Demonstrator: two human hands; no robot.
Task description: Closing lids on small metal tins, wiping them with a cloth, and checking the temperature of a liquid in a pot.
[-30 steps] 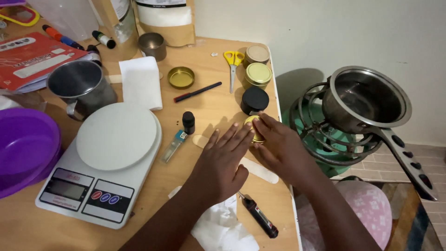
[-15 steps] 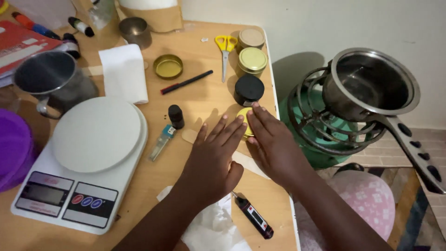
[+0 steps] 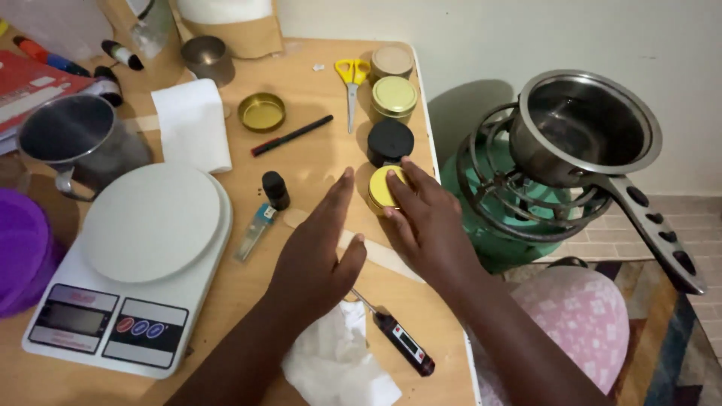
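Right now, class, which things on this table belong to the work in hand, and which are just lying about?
In hand: small round yellow-lidded tin, under the right hand; left hand beside it.

Lying about: white kitchen scale, yellow-handled scissors, black probe thermometer, steel saucepan.

Ahead of the right hand's fingers (image 3: 410, 188), a black-lidded tin (image 3: 390, 140) touched the yellow tin (image 3: 383, 188), blocking the way forward. Left of the left hand's fingers (image 3: 338, 199), bare desk (image 3: 316, 162) lay open up to a small dark bottle (image 3: 275, 189). Behind them lay a thermometer (image 3: 395, 338) and crumpled tissue (image 3: 338, 361).
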